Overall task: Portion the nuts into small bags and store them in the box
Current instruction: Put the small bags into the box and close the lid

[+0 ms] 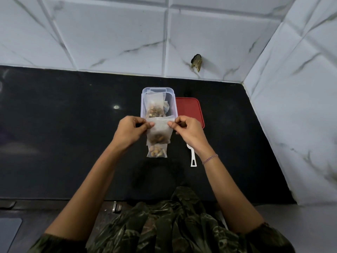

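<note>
Status: left grip and right grip each pinch a top corner of nut bag, held above worktop at 6 o'clock of box (filled bags already inside). second filled bag lies at 6 o'clock of the held one; red lid at box's 3 o'clock.

Translucent nut bag hangs upright — clear box behind holds filled bags.
</note>
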A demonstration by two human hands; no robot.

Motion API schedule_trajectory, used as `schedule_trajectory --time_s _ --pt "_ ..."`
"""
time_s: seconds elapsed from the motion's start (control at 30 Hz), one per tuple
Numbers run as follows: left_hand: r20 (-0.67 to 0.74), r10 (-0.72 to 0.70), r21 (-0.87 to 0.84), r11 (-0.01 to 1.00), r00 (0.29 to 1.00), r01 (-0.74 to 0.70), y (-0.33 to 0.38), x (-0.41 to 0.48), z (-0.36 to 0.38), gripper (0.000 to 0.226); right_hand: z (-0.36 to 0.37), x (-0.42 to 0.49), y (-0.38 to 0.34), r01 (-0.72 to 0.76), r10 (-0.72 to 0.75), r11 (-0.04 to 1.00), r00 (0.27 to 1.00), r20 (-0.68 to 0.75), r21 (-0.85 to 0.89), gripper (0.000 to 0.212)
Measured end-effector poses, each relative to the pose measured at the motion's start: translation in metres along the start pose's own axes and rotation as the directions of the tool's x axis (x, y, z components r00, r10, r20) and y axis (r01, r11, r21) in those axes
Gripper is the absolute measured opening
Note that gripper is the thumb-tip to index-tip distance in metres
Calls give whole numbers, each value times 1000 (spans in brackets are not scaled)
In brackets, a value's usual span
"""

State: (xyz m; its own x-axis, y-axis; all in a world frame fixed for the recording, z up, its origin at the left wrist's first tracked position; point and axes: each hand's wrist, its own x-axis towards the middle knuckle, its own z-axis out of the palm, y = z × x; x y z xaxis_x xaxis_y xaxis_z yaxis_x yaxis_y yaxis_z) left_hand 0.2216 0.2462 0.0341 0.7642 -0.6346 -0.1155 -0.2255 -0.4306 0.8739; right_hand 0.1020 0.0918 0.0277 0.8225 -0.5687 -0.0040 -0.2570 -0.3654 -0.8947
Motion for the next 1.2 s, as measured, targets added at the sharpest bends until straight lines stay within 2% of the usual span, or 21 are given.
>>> schedule_trajectory --time_s 0.2,0.43,0.57,0.77,0.93,1.0,1.07,1.13,1.2 --pt "-105 47 -20 999 993 -49 11 30 -4 19 0 34 -7 41 -37 998 997 -75 57 15" --pt "-204 85 81 994 975 -70 21 67 -2 22 3 77 -3 21 -14 997 994 -105 68 15" --pt "-242 73 123 991 968 -44 17 89 -2 13 11 101 0 -16 19 999 994 -108 28 14" --pt "-260 62 139 990 964 -26 6 123 0 23 34 134 8 -73 64 994 991 -117 -77 12" --pt "-319 126 212 975 939 -59 5 143 0 41 46 162 8 -133 124 988 984 -127 -72 16" --pt "-301 181 303 949 936 -86 4 145 5 46 51 171 9 -144 128 983 981 -143 -114 17" --pt "-200 201 436 895 959 -97 1 146 14 46 53 176 12 -122 90 970 984 -155 -209 18" --pt "-74 169 571 815 983 -97 -1 145 21 41 54 175 10 -84 35 932 989 -142 -354 19" --pt "-6 132 651 753 991 -96 1 144 25 34 54 172 7 -35 -16 888 994 -106 -458 16"
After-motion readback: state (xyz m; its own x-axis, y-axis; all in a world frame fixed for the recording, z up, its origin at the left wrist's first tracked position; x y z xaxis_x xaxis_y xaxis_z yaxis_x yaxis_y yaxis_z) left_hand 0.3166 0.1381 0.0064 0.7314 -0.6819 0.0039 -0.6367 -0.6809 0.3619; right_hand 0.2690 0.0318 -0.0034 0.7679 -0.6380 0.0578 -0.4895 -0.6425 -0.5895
